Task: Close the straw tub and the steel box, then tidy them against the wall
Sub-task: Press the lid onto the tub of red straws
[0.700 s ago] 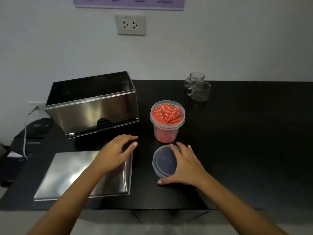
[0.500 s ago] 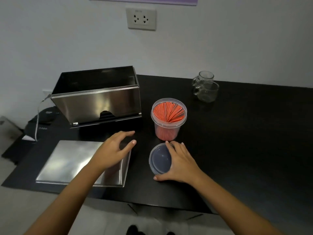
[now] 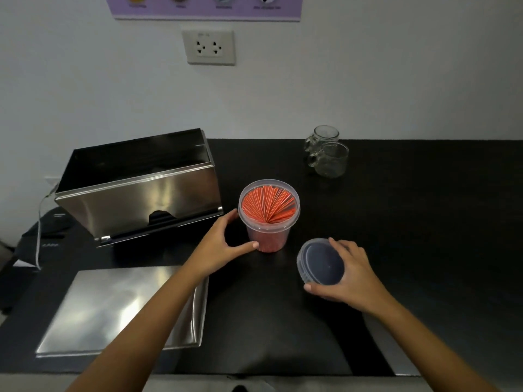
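Note:
The clear straw tub (image 3: 268, 219), packed with orange straws, stands open in the middle of the black table (image 3: 410, 222). My left hand (image 3: 220, 247) cups its left side, thumb at the base and fingers near the rim. My right hand (image 3: 351, 275) holds the round translucent lid (image 3: 321, 261), tilted and lifted off the table to the right of the tub. The steel box (image 3: 141, 188) stands open at the back left. Its flat steel lid (image 3: 119, 304) lies on the table in front of it, under my left forearm.
Two glass mugs (image 3: 328, 154) stand at the back against the white wall (image 3: 368, 80). A wall socket (image 3: 209, 48) sits above the table. A dark device with a white cable (image 3: 42, 230) lies left of the box. The table's front edge runs near the bottom.
My right hand has picked the round lid up off the table and carried it to the right. My left hand has moved from the steel lid to the side of the straw tub.

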### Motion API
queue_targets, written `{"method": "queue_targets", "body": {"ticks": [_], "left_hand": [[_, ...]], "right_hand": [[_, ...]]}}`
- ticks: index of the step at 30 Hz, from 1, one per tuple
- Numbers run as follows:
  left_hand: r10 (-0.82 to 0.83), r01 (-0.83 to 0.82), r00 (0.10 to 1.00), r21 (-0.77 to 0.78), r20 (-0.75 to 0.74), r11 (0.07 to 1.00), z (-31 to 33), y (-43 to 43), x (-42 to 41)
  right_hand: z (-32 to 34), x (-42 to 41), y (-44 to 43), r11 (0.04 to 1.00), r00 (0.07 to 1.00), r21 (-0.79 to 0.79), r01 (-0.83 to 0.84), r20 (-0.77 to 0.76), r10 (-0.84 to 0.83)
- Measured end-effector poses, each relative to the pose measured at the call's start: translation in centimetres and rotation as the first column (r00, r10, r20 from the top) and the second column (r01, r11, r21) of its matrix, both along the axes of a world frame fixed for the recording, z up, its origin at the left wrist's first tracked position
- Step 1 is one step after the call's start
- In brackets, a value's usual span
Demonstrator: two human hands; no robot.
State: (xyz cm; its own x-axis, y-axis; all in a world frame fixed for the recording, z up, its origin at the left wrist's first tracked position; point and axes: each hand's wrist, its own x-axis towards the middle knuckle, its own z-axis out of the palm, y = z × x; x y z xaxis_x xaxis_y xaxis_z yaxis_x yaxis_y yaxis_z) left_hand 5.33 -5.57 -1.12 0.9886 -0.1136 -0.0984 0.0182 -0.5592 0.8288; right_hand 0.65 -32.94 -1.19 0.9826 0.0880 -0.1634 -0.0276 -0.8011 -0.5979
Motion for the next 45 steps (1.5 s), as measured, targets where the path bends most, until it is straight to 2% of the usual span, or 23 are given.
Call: {"method": "queue_targets", "body": {"ticks": [6, 12, 21, 25, 32, 40, 45], "left_hand": [[-0.058, 0.051, 0.998, -0.169, -0.039, 0.984, -1.0, -1.2, 1.9], [-0.074, 0.08, 0.997, -0.259, 0.033, 0.963, -1.7, -2.6, 2.3], [-0.096, 0.119, 0.991, -0.281, 0.094, 0.952, -2.0, -3.3, 2.1], [-0.084, 0.107, 0.992, -0.279, 0.091, 0.954, -2.2, -3.3, 2.0], [-0.099, 0.114, 0.993, -0.303, 0.064, 0.946, -2.9, -3.2, 2.3], [-0.232, 0.219, 0.973, -0.304, -0.008, 0.927, -2.9, -2.2, 3.2], [-0.233, 0.217, 0.972, -0.286, -0.025, 0.933, -2.4, -1.5, 3.7]], "right_hand": [[2.5, 1.1, -0.6, 0.98, 0.987, 0.137, 0.143, 0.059, -0.152], [6.0, 2.9, 1.8, 0.974, 0.975, 0.202, 0.102, 0.175, -0.138], [7.4, 5.8, 5.9, 0.994, 0.963, 0.103, -0.023, 0.268, -0.005], [7.2, 6.0, 7.0, 0.994, 0.957, -0.043, -0.097, 0.269, 0.105], [7.7, 7.5, 8.0, 0.963, 0.946, -0.138, -0.232, 0.2, 0.256], [7.6, 8.5, 7.7, 0.94, 0.936, -0.14, -0.31, 0.127, 0.328], [7.9, 8.6, 7.7, 0.928, 0.931, -0.176, -0.328, 0.107, 0.349]]}}
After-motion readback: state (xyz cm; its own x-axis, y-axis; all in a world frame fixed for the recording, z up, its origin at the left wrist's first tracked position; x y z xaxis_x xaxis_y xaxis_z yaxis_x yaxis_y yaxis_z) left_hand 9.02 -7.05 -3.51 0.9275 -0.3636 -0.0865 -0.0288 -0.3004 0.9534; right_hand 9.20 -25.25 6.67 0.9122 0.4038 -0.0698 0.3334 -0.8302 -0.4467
